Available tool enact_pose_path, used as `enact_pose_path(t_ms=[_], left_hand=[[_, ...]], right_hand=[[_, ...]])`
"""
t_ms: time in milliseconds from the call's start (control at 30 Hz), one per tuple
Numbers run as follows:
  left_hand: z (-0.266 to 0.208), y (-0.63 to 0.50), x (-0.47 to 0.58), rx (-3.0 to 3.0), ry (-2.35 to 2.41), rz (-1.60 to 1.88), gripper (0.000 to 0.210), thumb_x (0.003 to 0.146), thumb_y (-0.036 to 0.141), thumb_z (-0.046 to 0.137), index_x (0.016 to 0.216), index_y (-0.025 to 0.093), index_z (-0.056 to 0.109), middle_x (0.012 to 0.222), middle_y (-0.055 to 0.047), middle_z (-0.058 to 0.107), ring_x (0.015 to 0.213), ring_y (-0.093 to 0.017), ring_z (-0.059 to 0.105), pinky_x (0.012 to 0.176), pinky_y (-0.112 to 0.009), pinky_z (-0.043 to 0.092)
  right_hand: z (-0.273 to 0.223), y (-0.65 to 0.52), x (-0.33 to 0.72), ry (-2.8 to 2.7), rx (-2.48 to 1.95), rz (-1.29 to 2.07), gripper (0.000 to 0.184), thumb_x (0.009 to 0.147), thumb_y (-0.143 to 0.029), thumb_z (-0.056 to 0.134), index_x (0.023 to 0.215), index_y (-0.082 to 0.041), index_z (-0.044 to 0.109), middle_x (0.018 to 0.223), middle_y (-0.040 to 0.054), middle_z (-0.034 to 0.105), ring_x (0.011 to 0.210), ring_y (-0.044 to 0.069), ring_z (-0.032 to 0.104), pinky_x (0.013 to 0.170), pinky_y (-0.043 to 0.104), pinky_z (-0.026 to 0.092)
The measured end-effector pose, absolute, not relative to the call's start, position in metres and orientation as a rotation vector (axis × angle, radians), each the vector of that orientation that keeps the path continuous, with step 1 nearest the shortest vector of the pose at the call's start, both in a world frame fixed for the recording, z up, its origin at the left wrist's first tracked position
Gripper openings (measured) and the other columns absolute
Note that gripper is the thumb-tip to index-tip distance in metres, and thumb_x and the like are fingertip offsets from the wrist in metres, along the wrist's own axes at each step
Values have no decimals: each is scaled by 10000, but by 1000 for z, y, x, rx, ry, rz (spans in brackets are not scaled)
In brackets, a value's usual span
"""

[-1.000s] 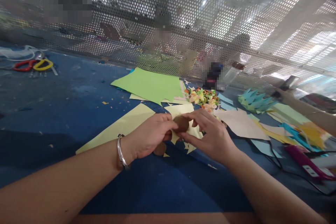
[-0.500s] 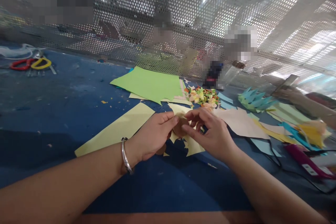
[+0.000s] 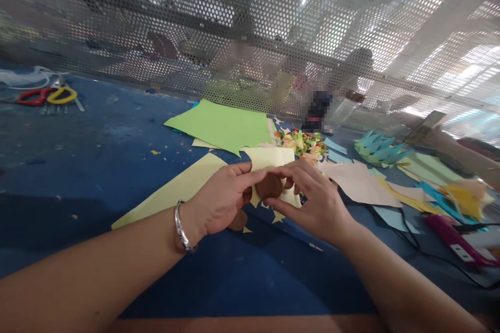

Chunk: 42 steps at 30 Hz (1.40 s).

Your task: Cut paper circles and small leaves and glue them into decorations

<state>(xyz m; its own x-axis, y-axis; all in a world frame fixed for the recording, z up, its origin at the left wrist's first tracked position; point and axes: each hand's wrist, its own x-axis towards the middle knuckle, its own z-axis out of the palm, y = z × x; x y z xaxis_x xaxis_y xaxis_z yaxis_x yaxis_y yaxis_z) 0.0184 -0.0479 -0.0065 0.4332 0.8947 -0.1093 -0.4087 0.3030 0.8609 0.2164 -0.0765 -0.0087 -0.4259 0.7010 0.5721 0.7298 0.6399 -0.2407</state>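
A brown, roundish flat piece (image 3: 269, 186) lies against a pale yellow sheet of paper (image 3: 273, 155) with jagged cut-outs along its near edge. My left hand (image 3: 224, 195), with a silver bracelet at the wrist, pinches the brown piece's upper left side. From the other side my right hand (image 3: 312, 195) grips it, thumb at its lower edge and fingers curled over the top. Under my left hand, a second brown piece (image 3: 237, 220) shows partly on the table. Small pale yellow scraps (image 3: 278, 217) are just below the sheet. Fingers hide parts of both paper and brown piece.
A larger yellow sheet (image 3: 167, 192) lies to the left, green paper (image 3: 222, 125) behind. Scissors (image 3: 47, 95) rest far left. Small paper flowers (image 3: 302, 143), a blue-green spiky paper piece (image 3: 380, 148) and a purple power strip (image 3: 457, 239) are rightward. Perforated metal panel (image 3: 175, 36) stands behind.
The pale yellow sheet has shifted up and turned, its cut-outs now less visible. My left thumb has slid up along the brown piece, which shows more fully. My right thumb has dropped to its lower edge.
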Motion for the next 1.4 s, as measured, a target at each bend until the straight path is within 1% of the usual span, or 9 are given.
enact_pose_path(t_ms=[100,267,433,500,733,833,933,1100,1400], left_hand=[[-4,-47,20,744,672,898,68,832,192,743,788,150,712,803,-30,684,612,-90,527,632,-228,403],[-5,-51,24,637,639,876,121,915,173,615,811,149,672,718,-12,651,602,-99,563,618,-225,433],[-7,-57,25,619,490,822,209,993,198,490,903,143,671,931,-81,726,737,-134,641,719,-262,511],[-7,-58,26,612,458,839,194,992,177,492,938,142,676,1003,-91,731,789,-137,652,742,-261,520],[-2,-61,30,545,495,889,266,999,153,463,940,121,720,1073,-114,735,889,-145,674,777,-235,527],[-1,-63,30,599,487,888,208,977,144,512,989,120,718,1123,-121,732,960,-166,677,832,-254,524],[-1,-64,31,645,520,913,140,940,89,568,993,124,693,1078,-109,738,933,-160,680,855,-265,515],[0,-63,32,587,562,957,112,920,74,599,860,147,660,932,-63,741,799,-118,673,768,-221,504],[-3,-60,30,709,509,1026,88,903,134,642,843,163,699,909,-58,743,880,-156,686,817,-250,502]], right_hand=[[-8,-77,215,-2143,-1150,-115,398,885,-398,738,1205,-194,620,977,74,632,809,196,599,708,340,525],[-9,-77,213,-2072,-1222,-151,357,872,-423,743,1135,-204,640,935,53,620,731,171,574,661,324,502],[-8,-79,211,-2063,-1249,-154,344,862,-407,750,1111,-198,639,925,42,620,708,159,568,642,312,486],[-7,-80,211,-2055,-1256,-154,348,861,-406,749,1114,-196,635,931,43,621,710,160,572,643,313,484],[-7,-81,209,-2031,-1246,-168,366,860,-425,750,1117,-192,634,932,51,620,779,186,603,670,322,501],[-7,-81,208,-2019,-1246,-163,360,863,-410,746,1125,-188,636,958,66,638,805,197,611,675,331,509],[-7,-80,207,-2009,-1226,-167,366,867,-416,741,1133,-187,637,965,74,651,819,204,620,679,341,519],[-6,-79,208,-2035,-1211,-124,374,894,-402,713,1203,-208,627,1043,91,665,888,223,643,699,355,550],[-8,-81,208,-2074,-1177,-136,391,922,-352,680,1283,-222,603,1136,112,676,971,256,654,769,413,576]])
